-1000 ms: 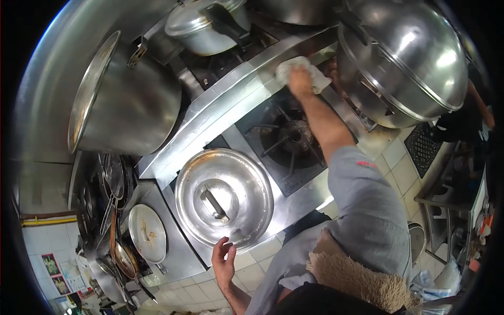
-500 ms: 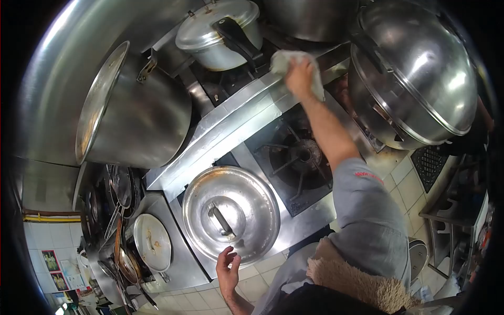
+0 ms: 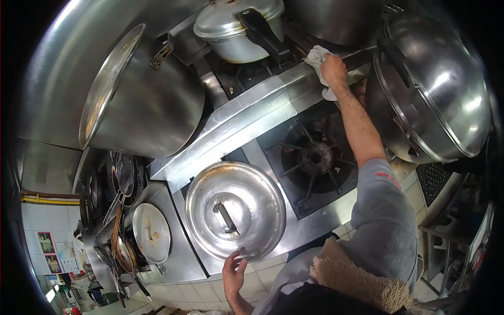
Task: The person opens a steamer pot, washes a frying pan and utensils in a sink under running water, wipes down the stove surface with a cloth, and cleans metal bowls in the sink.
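My right hand (image 3: 334, 69) is closed on a whitish cloth (image 3: 317, 56), pressed to the raised steel ledge (image 3: 268, 97) behind the burners. Part of the cloth hangs below the hand. Beyond the ledge stands a pressure cooker (image 3: 236, 34) with a black handle. My left hand (image 3: 234, 273) hovers by the near rim of a large round metal lid (image 3: 202, 194), its fingers loosely curled and apart, holding nothing. Below my right forearm lies an open gas burner (image 3: 315, 157) with a black grate.
A big stockpot (image 3: 152, 100) stands at the left back, and a domed steel pot (image 3: 436, 89) at the right. Another lid (image 3: 152, 231) and several pans (image 3: 123, 252) are at the left. A tan towel (image 3: 352, 273) hangs on my body.
My right hand has moved right along the ledge with the cloth, which is now more bunched. My left hand stays near the lid's rim. The whole view has shifted slightly.
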